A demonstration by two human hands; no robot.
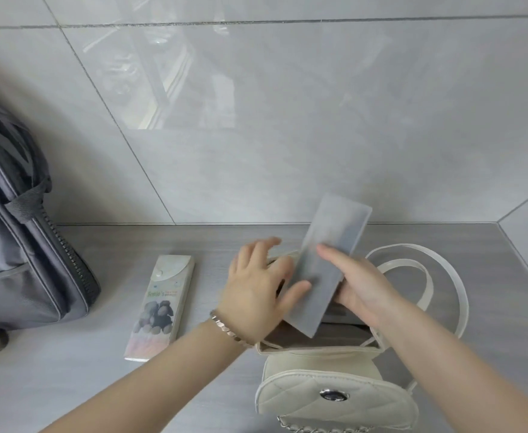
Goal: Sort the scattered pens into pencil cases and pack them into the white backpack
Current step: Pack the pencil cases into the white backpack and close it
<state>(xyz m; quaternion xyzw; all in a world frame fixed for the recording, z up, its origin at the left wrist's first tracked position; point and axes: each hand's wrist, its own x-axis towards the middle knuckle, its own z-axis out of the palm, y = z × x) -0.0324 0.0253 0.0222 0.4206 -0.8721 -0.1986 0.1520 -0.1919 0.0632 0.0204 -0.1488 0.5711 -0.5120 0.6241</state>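
Gripping the frosted pencil case [325, 267], right hand [361, 285] above white backpack [334, 398].

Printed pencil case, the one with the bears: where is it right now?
In the head view the printed pencil case lies flat on the grey surface, left of the white backpack and left hand, right of the grey bag.

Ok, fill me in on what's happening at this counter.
A person is sliding a frosted pencil case into the open white backpack. The right hand grips the case; the left hand steadies it at the bag's mouth. A second, printed pencil case lies on the counter, left of the backpack, near a grey bag.
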